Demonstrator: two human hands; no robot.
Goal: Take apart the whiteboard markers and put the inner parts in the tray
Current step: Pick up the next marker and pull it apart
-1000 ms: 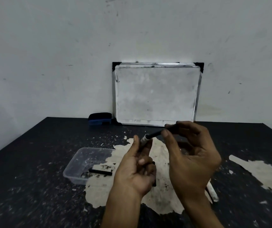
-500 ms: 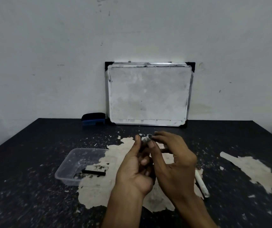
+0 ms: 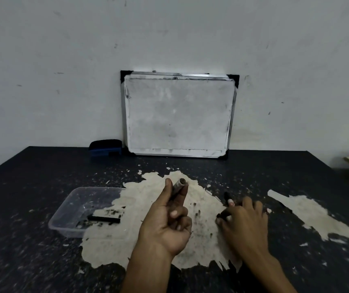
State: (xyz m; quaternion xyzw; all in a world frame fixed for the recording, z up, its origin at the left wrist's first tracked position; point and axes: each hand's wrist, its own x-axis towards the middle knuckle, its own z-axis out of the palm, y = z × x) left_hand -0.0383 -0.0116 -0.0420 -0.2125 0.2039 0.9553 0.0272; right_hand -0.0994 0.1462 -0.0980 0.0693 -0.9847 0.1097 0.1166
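The marker barrel (image 3: 179,185) stands pinched between the thumb and forefinger of the left hand (image 3: 167,220), its open end up and tilted toward one o'clock, raised above the pale worn patch (image 3: 131,225) of the table (image 3: 32,261). The right hand (image 3: 244,223) rests low on the table at about three o'clock from the left, fingers curled over a dark piece (image 3: 222,215); whether they are clamped on it or merely touching it I cannot tell. Just beyond those fingertips, at twelve o'clock from them, lies a small black part with a pale end (image 3: 228,198), perhaps a cap or nib section. The tray (image 3: 68,210) sits at nine o'clock from the left hand, clear plastic, with one black inner stick (image 3: 104,218) already in it. The likely trouble: the barrel is held only by two fingertips near its top, so a pull on a stuck insert could make it slip or swing, and an inky core could smear the fingers and weaken the grip further. The loose pieces under the right hand are round and could roll away on the table if nudged. The tray is well apart from the right hand, across the left arm, so a reach over could knock the barrel.
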